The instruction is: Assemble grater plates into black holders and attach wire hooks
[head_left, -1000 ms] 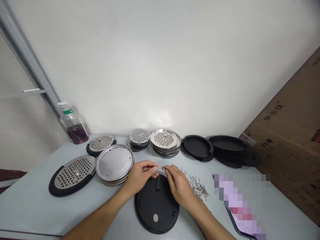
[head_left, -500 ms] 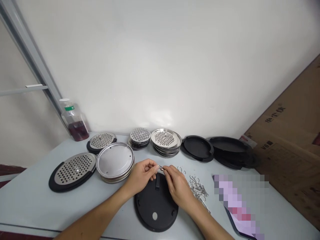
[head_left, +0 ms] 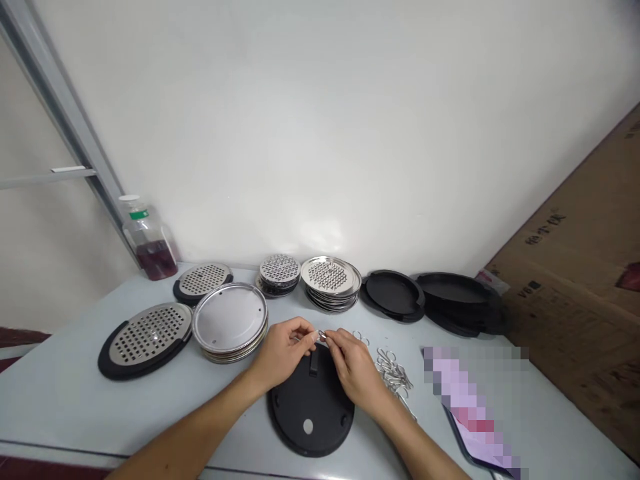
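Observation:
My left hand (head_left: 283,353) and my right hand (head_left: 357,370) meet above the far edge of a round black base (head_left: 313,403). Between their fingertips they pinch a small metal wire loop (head_left: 321,335), whose lower part the fingers hide. The black base lies flat on the table, showing a raised black tab (head_left: 314,363), two small side studs and a pale oval spot. To the right of my right hand lies a loose pile of metal wire loops (head_left: 394,373).
Left are a stack of steel discs (head_left: 230,317) and two grater plates in black rims, the nearer grater (head_left: 150,337) in front. Along the wall stand stacked grater discs (head_left: 330,277), black trays (head_left: 395,297) and a bottle (head_left: 156,257). A phone (head_left: 475,433) and cardboard box (head_left: 565,293) are right.
Both hands hold nearly the same pose on the wire loop, with only slight finger movement. The view has shifted a little; the things on the table stay in place.

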A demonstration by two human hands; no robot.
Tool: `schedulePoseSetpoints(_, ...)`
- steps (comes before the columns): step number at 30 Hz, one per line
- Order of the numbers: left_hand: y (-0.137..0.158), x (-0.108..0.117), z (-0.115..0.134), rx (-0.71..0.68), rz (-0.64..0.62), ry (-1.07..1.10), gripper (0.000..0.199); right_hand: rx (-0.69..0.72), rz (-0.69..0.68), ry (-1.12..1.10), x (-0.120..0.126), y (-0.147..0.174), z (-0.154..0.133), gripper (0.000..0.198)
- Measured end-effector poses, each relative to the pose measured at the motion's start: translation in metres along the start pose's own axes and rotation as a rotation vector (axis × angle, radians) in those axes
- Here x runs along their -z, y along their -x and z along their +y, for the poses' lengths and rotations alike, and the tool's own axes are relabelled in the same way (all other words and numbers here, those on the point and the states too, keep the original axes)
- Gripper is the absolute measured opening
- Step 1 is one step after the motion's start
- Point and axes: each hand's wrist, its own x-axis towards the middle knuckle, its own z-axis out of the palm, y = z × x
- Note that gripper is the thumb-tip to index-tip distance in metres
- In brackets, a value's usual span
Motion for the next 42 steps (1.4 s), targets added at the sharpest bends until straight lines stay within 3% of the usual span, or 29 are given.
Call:
schedulePoseSetpoints(5,0.001,0.000,-0.001,-0.002,0.005,-0.025,0.018,-0.021,-0.046,-0.048,0.002,-0.001,-0.002,0.029)
schedulePoseSetpoints(11,0.004,-0.001,0.002,-0.111,0.086,-0.163,0.012,-0.043,-0.069,-0.125,0.007,-0.002,-0.002,0.032)
schedulePoseSetpoints(19,0.001,-0.001,0.003,-0.066,0.003,-0.061,0.020,-0.035,-0.105,-0.182,0.009,-0.002,-0.002,0.032)
schedulePoseSetpoints(24,0.002,-0.003,0.000,-0.029,0.068,-0.053,0.019,-0.040,-0.111,-0.189,0.010,-0.002,-0.002,0.031)
schedulePoseSetpoints(27,0.004,-0.004,0.001,-0.115,0.118,-0.208,0.015,-0.053,-0.106,-0.186,0.008,-0.003,-0.004,0.030)
schedulePoseSetpoints(31,0.008,-0.006,0.001,-0.339,0.110,-0.516,0.013,-0.070,-0.101,-0.172,0.004,-0.002,-0.005,0.028)
schedulePoseSetpoints(35,0.010,-0.007,-0.002,-0.455,0.102,-0.686,0.014,-0.071,-0.099,-0.185,0.003,0.000,-0.005,0.028)
schedulePoseSetpoints(38,0.010,-0.009,-0.001,-0.482,0.086,-0.742,0.015,-0.065,-0.098,-0.191,0.004,0.000,-0.005,0.029)
schedulePoseSetpoints(42,0.010,-0.012,0.001,-0.404,0.114,-0.706,0.013,-0.067,-0.090,-0.189,0.003,0.000,-0.005,0.030)
